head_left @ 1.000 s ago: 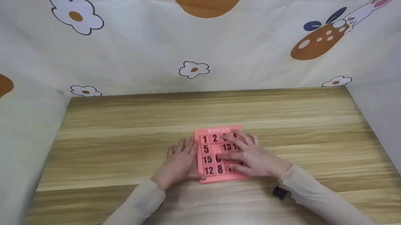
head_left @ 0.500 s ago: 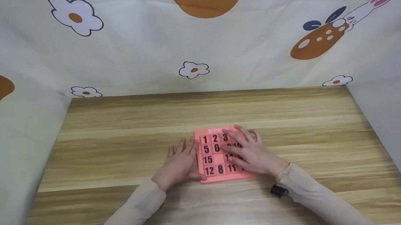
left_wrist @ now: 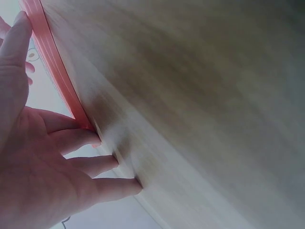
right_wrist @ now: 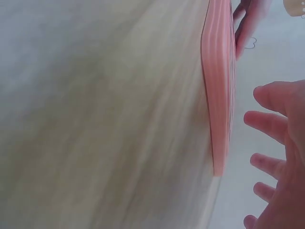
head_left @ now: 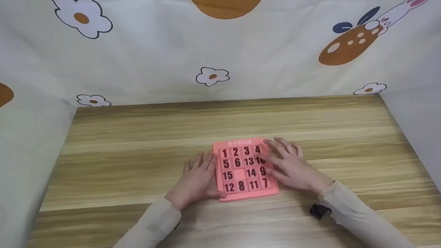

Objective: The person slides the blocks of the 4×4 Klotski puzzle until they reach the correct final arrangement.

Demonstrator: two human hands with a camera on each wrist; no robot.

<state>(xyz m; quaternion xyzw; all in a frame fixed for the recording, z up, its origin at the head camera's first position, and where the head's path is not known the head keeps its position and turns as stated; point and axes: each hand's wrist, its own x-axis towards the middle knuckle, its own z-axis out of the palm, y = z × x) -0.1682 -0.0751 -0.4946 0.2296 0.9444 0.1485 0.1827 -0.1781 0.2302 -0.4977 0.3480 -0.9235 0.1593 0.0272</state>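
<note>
A pink sliding number puzzle [head_left: 248,194] lies flat on the table, its black-numbered tiles facing up. The gap [head_left: 239,174] among the tiles is in the third row, second column, just below tile 6 [head_left: 237,163]. My left hand [head_left: 194,184] rests along the puzzle's left side, thumb at the near corner. In the left wrist view its other fingers [left_wrist: 114,188] reach down to the tabletop, fairly straight. Over the puzzle's right edge my right hand [head_left: 292,169] is spread, fingertips overlapping tile 10. From the right wrist, those fingers [right_wrist: 267,121] show apart from the pink side.
The wood-grain table [head_left: 128,164] extends around the puzzle. A pale fabric wall [head_left: 151,58] printed with flowers and carrots closes off the back and both sides. A small black object [head_left: 320,211] sits at the right wrist, by the sleeve.
Tile 6 has slid up one row, so the gap now lies below it. My right hand has drawn back to the right, uncovering most tiles. The left hand stays put.
</note>
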